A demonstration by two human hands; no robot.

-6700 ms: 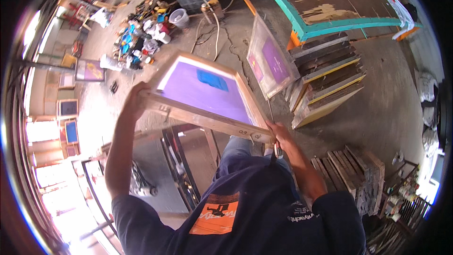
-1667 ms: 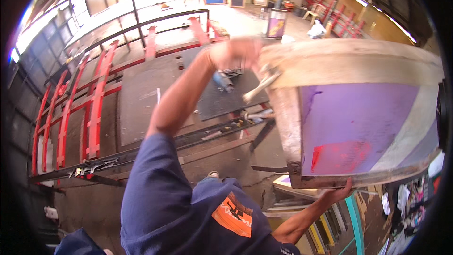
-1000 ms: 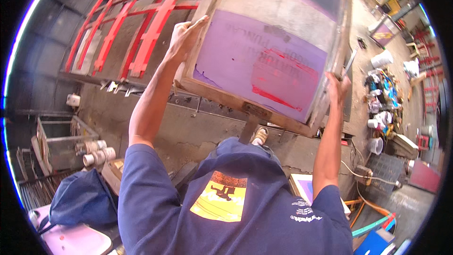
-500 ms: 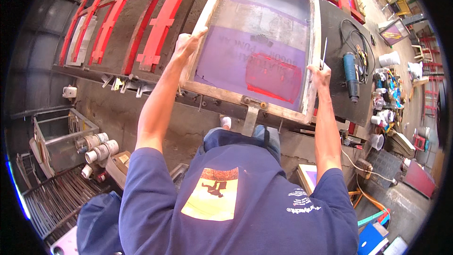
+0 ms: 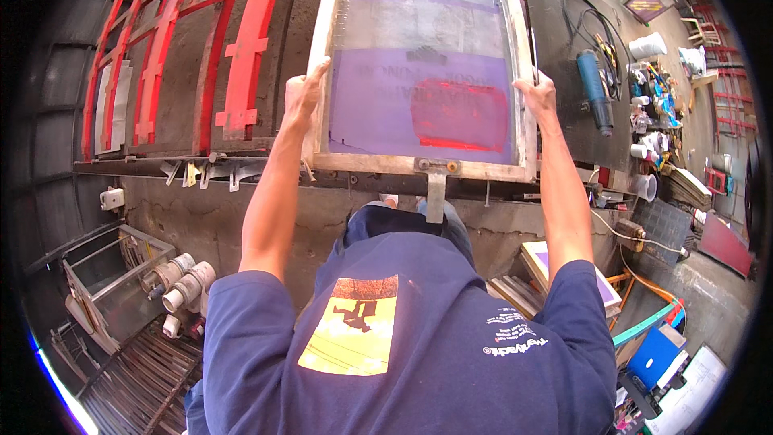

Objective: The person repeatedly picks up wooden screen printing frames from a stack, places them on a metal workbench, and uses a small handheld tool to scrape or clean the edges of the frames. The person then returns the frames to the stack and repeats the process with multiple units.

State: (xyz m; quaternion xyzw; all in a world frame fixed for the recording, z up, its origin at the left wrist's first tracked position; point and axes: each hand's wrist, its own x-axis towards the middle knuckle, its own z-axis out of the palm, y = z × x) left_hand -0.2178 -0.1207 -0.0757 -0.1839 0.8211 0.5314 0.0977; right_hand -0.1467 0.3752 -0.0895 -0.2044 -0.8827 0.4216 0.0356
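Note:
A screen-printing frame (image 5: 522, 171) with pale wooden rails lies before me over the red and dark bench. Its purple mesh (image 5: 362, 117) carries a red ink patch (image 5: 459, 115) near the lower right and faint dark lettering. My left hand (image 5: 307, 97) is closed round the left rail, thumb on top. On the opposite rail my right hand (image 5: 538, 93) grips at about the same height, fingers bent and partly hidden. A metal bracket (image 5: 436, 197) with bolts is fixed at the middle of the near rail.
Right of the frame, a blue heat gun (image 5: 594, 95) and its black cord lie on a dark board (image 5: 555, 40). Red slats (image 5: 245, 52) run along the left. White tubs (image 5: 189, 286) stand low at left; cluttered bottles and containers (image 5: 656, 109) line the right.
The screen frame, slanted before, now sits straighter in view and slightly farther left. Both hands have kept hold of its side rails. My viewpoint has turned a little.

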